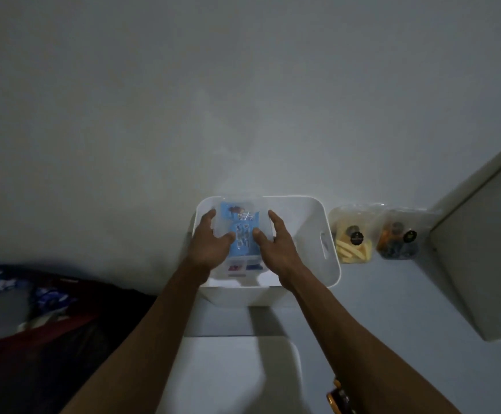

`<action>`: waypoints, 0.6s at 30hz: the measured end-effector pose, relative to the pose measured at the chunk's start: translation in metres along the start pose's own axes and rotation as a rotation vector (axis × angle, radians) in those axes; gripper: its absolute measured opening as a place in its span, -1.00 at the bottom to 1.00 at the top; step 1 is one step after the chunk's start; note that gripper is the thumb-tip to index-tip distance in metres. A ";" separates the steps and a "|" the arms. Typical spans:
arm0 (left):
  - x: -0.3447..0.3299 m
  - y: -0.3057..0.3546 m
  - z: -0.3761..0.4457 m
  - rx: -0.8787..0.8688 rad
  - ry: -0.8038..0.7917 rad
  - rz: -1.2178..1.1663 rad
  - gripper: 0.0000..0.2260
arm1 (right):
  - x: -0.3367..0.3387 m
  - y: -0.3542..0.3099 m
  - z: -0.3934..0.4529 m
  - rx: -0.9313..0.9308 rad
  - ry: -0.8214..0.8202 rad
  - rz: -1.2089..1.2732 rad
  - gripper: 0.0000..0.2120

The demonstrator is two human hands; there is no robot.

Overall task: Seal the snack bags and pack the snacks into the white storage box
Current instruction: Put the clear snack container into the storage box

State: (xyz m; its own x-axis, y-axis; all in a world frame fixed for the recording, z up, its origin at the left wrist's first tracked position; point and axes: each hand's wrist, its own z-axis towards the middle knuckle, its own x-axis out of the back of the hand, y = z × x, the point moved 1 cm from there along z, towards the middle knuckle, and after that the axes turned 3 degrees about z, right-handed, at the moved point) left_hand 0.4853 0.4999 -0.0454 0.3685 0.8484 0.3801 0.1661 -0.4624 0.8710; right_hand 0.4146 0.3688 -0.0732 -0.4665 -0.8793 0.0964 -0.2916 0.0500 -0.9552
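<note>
Both hands are gripping a clear snack bag (243, 234) over the white storage box (309, 210), its long axis pointing away; left fingers (210, 219) and right fingers (276, 222), half-curled, are clasping its side edges

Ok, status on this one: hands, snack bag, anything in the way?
Both hands, left hand and right hand, on blue snack bag over white storage box. Two clear bags wait outside, right. Nothing blocking.

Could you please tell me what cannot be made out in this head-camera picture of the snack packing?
- Blue snack bag: seal state unreadable; dim light, clear wrap, and the left hand and right hand cover its sides.
- White storage box floor: hidden by the bag and hands.
- Two clear snack bags: labels too small, closures unclear.
- Orange-black object: cut by bottom edge.
- Dark bundle: too dim, cut by left edge.
</note>
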 end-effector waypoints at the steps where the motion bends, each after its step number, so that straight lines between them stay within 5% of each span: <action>1: -0.003 -0.009 0.008 0.023 -0.007 0.030 -0.36 | -0.003 0.008 0.006 -0.031 -0.012 -0.012 -0.44; 10: -0.024 -0.050 0.058 0.158 -0.115 0.226 -0.29 | -0.019 0.050 0.052 -0.250 -0.151 -0.031 -0.37; 18: -0.031 -0.061 0.068 0.180 -0.123 0.413 -0.24 | -0.029 0.060 0.068 -0.242 -0.295 -0.263 -0.18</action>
State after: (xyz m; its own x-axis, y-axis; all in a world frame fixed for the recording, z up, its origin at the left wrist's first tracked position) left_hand 0.5255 0.4848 -0.1316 0.5409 0.5519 0.6347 0.1351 -0.8018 0.5822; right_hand 0.4678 0.3653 -0.1526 -0.1029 -0.9724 0.2096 -0.5715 -0.1147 -0.8125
